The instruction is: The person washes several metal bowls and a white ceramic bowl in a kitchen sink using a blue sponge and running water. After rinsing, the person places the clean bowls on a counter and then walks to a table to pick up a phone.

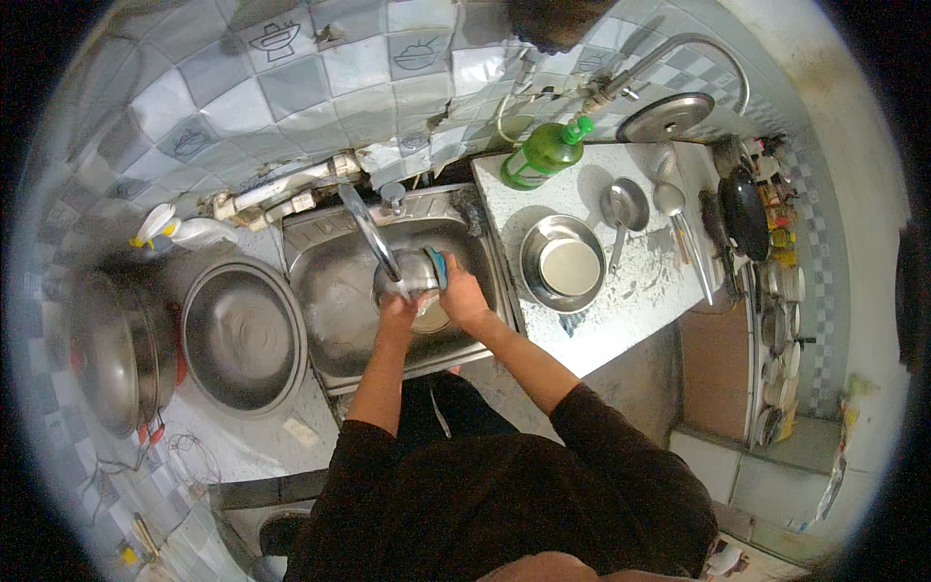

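Note:
Both my hands are over the stainless steel sink (342,320), below the chrome faucet (369,229). My left hand (398,309) grips the near side of a rounded metal bowl (407,270), whose exact shape is partly hidden by the spout. A blue scrubbing pad (438,268) is held by my right hand (462,291) against the bowl's right side. Water seems to run from the spout onto the bowl. Under my hands, a pale round dish (433,317) shows in part on the sink bottom.
A large steel basin (244,335) sits on the left counter, beside a big pan (109,356). Right of the sink are a green pump bottle (544,155), a steel bowl (531,265) holding a pale dish, a small ladle (627,205) and a long spoon (670,198).

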Tool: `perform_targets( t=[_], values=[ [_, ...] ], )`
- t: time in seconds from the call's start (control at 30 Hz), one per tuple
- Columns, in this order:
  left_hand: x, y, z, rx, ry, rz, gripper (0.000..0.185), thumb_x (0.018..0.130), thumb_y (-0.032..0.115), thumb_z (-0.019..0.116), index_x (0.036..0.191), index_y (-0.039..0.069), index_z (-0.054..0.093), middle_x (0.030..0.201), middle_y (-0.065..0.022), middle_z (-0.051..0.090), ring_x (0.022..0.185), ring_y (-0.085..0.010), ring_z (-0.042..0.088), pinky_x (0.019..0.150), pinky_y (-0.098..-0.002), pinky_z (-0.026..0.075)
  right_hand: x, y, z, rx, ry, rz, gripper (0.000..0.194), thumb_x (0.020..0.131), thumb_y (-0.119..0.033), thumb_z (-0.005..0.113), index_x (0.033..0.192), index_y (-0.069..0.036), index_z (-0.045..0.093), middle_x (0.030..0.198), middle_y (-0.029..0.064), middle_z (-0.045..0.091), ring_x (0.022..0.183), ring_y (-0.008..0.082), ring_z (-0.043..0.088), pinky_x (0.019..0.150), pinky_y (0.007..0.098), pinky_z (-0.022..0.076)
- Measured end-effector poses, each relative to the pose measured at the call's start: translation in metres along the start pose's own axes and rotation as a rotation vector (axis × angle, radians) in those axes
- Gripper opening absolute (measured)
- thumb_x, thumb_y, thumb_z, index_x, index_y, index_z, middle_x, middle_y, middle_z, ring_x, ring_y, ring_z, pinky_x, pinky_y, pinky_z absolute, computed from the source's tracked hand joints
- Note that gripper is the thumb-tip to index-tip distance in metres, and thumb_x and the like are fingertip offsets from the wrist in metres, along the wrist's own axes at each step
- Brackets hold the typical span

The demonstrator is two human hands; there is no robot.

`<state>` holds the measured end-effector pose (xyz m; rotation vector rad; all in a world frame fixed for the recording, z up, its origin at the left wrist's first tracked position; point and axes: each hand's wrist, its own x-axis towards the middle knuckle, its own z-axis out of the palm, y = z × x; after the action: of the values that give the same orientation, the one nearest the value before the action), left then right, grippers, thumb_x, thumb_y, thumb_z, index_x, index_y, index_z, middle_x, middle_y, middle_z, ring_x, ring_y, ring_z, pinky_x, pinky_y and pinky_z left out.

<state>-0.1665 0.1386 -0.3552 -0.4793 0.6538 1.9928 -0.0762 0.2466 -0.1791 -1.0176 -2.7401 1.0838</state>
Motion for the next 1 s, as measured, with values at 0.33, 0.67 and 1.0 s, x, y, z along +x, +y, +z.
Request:
perform_targets(
  t=[0.33,0.67,1.0],
  values=[
    [-0.017,0.036,0.003,1.663,0.136,0.453,0.017,0.08,0.014,0.07,0.09,0.002,0.063,0.085,-0.0161,0.066,0.079,-0.0289,0.065,0.072,-0.0396,0.051,-0.032,0.065,-0.133,-0.16,0.47,0.06,0.057,0.08,-0.006,0.062,0.132,-0.003,0.039,0.105,0.0259,0.059,0.095,0.0441,0.061,0.079,0.0471,0.0497],
    [-0.022,-0.026,-0.03,2.121,0.19,0.405,0.03,0.083,0.022,0.069,0.084,-0.006,0.059,0.087,-0.0232,0.063,0.079,-0.0379,0.064,0.072,-0.0473,0.052,-0.062,0.131,-0.239,-0.211,0.31,0.528,0.037,0.086,-0.03,0.064,0.074,0.004,0.065,0.058,0.0168,0.063,0.048,0.0258,0.065,0.051,0.0372,0.0535],
    [0.052,-0.115,-0.044,0.204,0.433,-0.213,0.026,0.094,0.026,0.053,0.098,0.0,0.054,0.078,-0.0159,0.06,0.065,-0.0302,0.061,0.061,-0.0435,0.056,-0.08,0.065,-0.237,-0.457,0.559,0.26,0.043,0.092,-0.039,0.06,0.085,0.003,0.066,0.066,0.0205,0.064,0.06,0.0313,0.066,0.056,0.0388,0.0488]
  ],
)
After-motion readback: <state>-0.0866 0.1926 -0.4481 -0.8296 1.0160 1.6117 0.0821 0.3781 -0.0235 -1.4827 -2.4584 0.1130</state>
